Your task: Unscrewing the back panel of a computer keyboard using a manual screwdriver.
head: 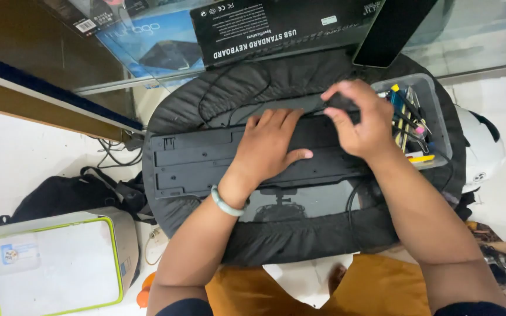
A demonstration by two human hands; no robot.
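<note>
Black keyboard [206,161] lies underside up, long axis left-right, on a round black cushion [300,240]. Left hand [270,146] flat, open on it; right hand [361,120] pinches its cable [229,88]. Grey bin [437,111] holds tools.

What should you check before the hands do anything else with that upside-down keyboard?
1. Keyboard lies face down on the round black cushion: ok.
2. Left hand presses flat on its back, steadying it: ok.
3. Right hand grips the far edge: ok; what the fingers pinch: cannot tell.
4. Cable loops loose behind the keyboard, away from both hands: ok.
5. Grey tool tray sits right beside the right hand, easy to bump: not ok.
</note>
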